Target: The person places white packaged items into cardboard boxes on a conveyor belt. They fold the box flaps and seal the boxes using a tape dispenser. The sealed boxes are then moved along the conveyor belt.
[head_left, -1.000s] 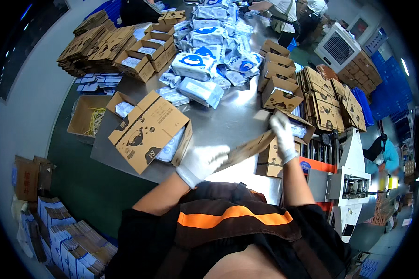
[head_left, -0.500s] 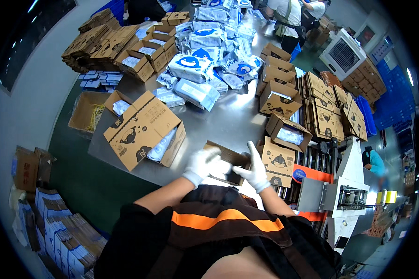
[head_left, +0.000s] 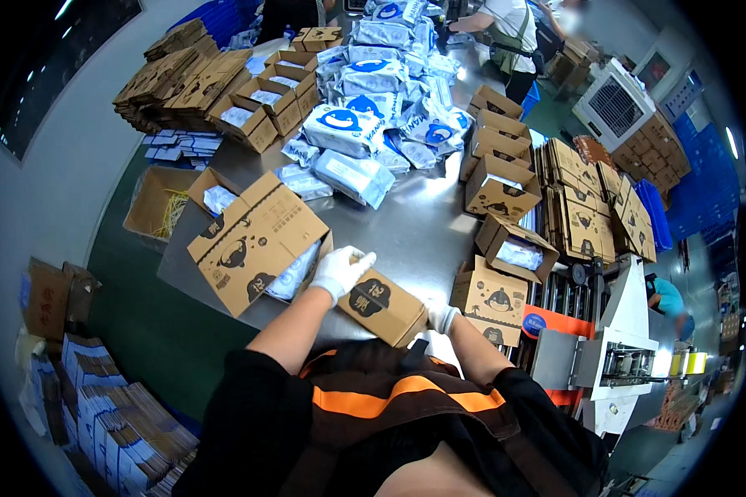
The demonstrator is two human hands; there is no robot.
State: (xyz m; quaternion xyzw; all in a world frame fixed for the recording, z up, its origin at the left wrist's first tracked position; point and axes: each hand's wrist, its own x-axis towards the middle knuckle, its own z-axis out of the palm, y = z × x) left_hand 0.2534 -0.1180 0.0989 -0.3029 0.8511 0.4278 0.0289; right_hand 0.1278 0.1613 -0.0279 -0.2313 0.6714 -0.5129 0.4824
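Head view
Carrier: a steel table (head_left: 406,240), its near edge against the person's body.
Thing in hand: a small brown carton (head_left: 380,305) with a dark printed animal figure, lying at the near edge of the table, just in front of the torso.
Long axis: it runs from upper left to lower right, slanting down toward the right hand.
Left hand (head_left: 340,269): white-gloved, curled over the carton's upper left end, fingers gripping that end from above.
Right hand (head_left: 441,316): white-gloved, pressed to the carton's lower right end; mostly hidden behind the carton, so I cannot tell whether it is closed round it or only touching.
Nearer hand: both are in contact, one at each end of the long axis.
Just left of the carton: a larger open box (head_left: 257,240), flaps spread, pale packets inside.
Far side: a heap of white and blue packets (head_left: 373,108).
Right edge: open filled cartons (head_left: 506,248) beside a roller conveyor (head_left: 568,294).
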